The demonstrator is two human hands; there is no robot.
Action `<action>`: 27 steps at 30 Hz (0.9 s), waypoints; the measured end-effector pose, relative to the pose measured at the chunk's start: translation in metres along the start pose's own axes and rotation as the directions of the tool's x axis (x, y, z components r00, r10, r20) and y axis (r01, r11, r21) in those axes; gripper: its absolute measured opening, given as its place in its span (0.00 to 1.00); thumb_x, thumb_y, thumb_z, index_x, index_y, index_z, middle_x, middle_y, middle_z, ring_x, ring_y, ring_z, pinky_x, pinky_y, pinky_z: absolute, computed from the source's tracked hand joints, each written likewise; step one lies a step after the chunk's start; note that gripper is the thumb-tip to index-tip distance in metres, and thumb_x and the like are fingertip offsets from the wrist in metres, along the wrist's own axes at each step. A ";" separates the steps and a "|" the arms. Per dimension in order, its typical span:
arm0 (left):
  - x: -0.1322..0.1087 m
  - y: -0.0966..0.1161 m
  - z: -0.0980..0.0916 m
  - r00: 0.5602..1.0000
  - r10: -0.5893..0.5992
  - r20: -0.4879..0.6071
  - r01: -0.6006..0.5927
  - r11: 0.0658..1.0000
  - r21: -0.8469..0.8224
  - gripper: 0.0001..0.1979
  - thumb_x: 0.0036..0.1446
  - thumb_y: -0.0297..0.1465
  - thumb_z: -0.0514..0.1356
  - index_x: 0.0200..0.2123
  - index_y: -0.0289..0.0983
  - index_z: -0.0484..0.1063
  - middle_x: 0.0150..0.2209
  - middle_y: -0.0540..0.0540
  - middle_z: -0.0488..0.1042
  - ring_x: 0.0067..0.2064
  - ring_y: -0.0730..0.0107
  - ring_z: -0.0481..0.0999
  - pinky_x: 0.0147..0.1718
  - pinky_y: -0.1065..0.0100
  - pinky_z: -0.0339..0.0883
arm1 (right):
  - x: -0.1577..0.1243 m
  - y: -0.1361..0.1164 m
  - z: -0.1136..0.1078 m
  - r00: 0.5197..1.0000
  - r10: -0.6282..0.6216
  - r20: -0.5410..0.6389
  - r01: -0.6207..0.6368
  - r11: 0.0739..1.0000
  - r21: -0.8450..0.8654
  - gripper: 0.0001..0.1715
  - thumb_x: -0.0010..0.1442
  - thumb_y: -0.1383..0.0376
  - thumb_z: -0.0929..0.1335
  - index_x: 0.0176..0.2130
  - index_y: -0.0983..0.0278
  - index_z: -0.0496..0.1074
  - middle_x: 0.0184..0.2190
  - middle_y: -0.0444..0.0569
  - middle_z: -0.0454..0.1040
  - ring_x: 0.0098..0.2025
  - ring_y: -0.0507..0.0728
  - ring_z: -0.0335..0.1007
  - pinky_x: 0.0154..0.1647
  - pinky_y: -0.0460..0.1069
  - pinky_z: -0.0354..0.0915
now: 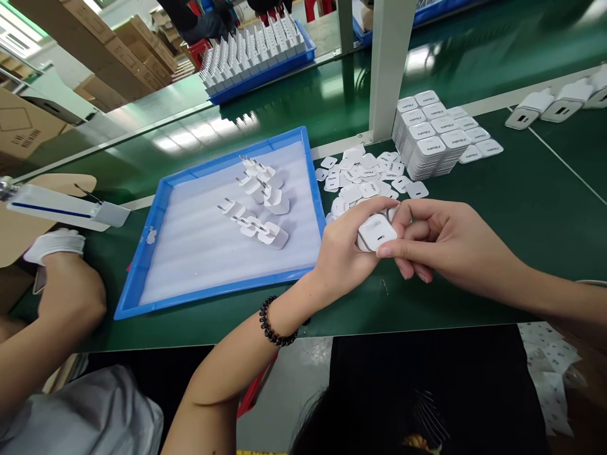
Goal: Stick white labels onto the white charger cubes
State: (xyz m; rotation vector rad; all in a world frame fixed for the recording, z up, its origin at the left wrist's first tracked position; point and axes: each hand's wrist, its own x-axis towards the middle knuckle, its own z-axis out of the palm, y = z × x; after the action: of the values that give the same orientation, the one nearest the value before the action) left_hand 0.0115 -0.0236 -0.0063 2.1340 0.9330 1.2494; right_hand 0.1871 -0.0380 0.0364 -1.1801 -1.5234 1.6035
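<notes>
Both my hands meet over the green table, closed round one small white charger plug (377, 232). My left hand (348, 243), with a black bead bracelet at the wrist, wraps it from the left. From the right, my right hand (439, 243) pinches its edge with thumb and forefinger. Just beyond the hands lies a loose scatter of small white square labels (365, 180). To their left a blue tray (142, 265) lined with white foam holds several white plugs (258, 205) lying with their prongs showing.
Neat stacks of white labels (434, 142) stand behind a white post (389, 63). More white chargers (552, 107) lie at far right. A second blue tray (258, 54) of upright chargers sits across the belt. At left, a co-worker's arm and white-gloved hand (54, 243).
</notes>
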 end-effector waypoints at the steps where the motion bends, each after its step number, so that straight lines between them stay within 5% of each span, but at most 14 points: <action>1: 0.000 0.000 0.000 1.000 0.003 0.004 -0.003 1.000 0.009 0.13 0.63 0.31 0.63 0.50 0.35 0.72 0.49 0.42 0.81 0.48 0.65 0.82 0.44 0.67 0.77 | 0.000 0.000 0.000 1.000 0.003 -0.007 -0.003 1.000 0.000 0.19 0.59 0.59 0.75 0.27 0.60 0.64 0.15 0.40 0.73 0.16 0.50 0.63 0.21 0.49 0.58; 13: -0.002 -0.002 0.001 0.995 0.102 0.001 -0.102 0.994 0.049 0.13 0.64 0.30 0.61 0.50 0.34 0.71 0.49 0.41 0.81 0.50 0.64 0.82 0.47 0.65 0.77 | 0.000 0.001 0.001 1.000 -0.015 0.005 0.016 0.994 -0.108 0.23 0.59 0.56 0.75 0.26 0.59 0.60 0.13 0.38 0.68 0.15 0.48 0.58 0.18 0.47 0.52; 19: 0.003 -0.004 0.003 0.997 0.035 -0.071 -0.039 0.998 -0.058 0.22 0.63 0.42 0.64 0.54 0.39 0.65 0.50 0.41 0.80 0.51 0.62 0.81 0.50 0.61 0.76 | 0.000 0.000 -0.004 0.953 -0.297 -0.066 0.249 0.885 -0.394 0.27 0.55 0.58 0.77 0.24 0.59 0.56 0.15 0.37 0.58 0.18 0.49 0.51 0.21 0.48 0.50; 23: 0.003 -0.007 0.005 0.998 0.029 -0.056 -0.037 0.991 -0.131 0.25 0.64 0.43 0.63 0.58 0.42 0.58 0.50 0.42 0.79 0.53 0.62 0.80 0.54 0.57 0.73 | 0.000 0.009 -0.003 0.855 -0.519 -0.024 0.437 0.744 -0.506 0.12 0.62 0.63 0.73 0.41 0.59 0.65 0.15 0.34 0.62 0.17 0.49 0.55 0.22 0.47 0.57; 27: 0.002 -0.009 0.007 0.995 -0.043 -0.090 0.024 0.979 -0.201 0.29 0.60 0.44 0.67 0.57 0.44 0.56 0.50 0.44 0.78 0.51 0.60 0.81 0.53 0.54 0.74 | 0.004 0.024 -0.005 0.634 -0.765 0.118 0.569 0.357 -0.740 0.17 0.66 0.66 0.69 0.54 0.66 0.72 0.16 0.36 0.64 0.16 0.50 0.57 0.20 0.47 0.55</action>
State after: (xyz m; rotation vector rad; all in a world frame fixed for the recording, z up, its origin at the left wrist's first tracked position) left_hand 0.0153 -0.0165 -0.0149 1.9111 0.8396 1.3751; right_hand 0.1929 -0.0356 0.0127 -0.8242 -2.1576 0.2153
